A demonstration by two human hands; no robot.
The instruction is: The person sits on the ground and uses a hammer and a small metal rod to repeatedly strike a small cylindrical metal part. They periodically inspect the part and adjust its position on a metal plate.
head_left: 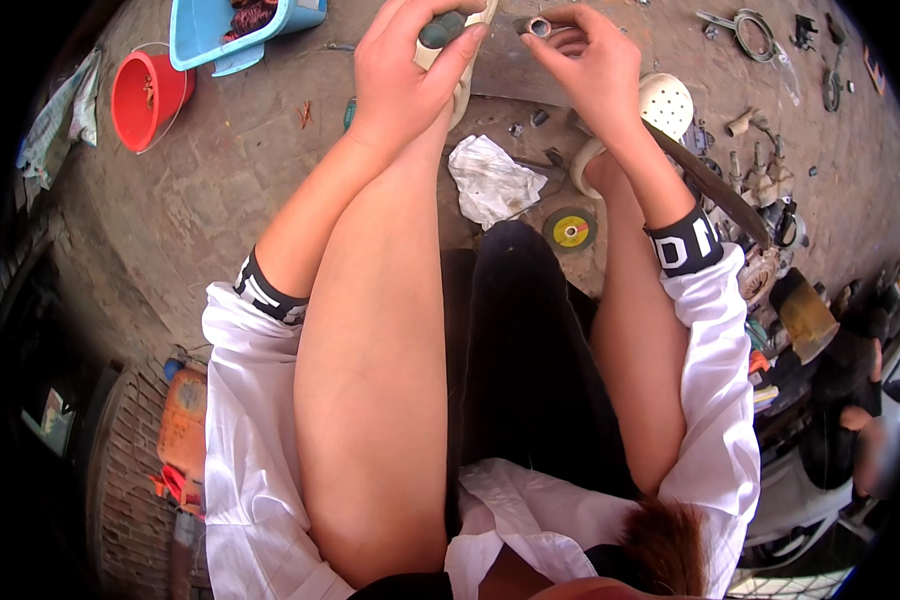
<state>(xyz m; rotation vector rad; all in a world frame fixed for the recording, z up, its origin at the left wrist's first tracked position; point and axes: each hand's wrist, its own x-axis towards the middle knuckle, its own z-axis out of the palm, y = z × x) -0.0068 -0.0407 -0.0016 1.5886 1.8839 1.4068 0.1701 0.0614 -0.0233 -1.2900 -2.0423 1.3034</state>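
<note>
My left hand (400,70) is closed around a short dark-green rounded piece (440,32), held between thumb and fingers near the top edge; its kind does not show. Across from it, my right hand (600,75) pinches a small hollow metal sleeve (539,27) with its open end showing. A gap separates the two pieces. Both hands are raised above the floor past my knees. Below them lie a crumpled white cloth (495,182) and a round cutting disc (572,230) with a yellow and red label.
A red bucket (135,100) and a light-blue tub (200,35) stand at the far left. Metal parts (765,175) crowd the right, beside a long dark metal strip (710,185). A white clog (667,105) is on my foot. Another person (850,390) is at the right edge.
</note>
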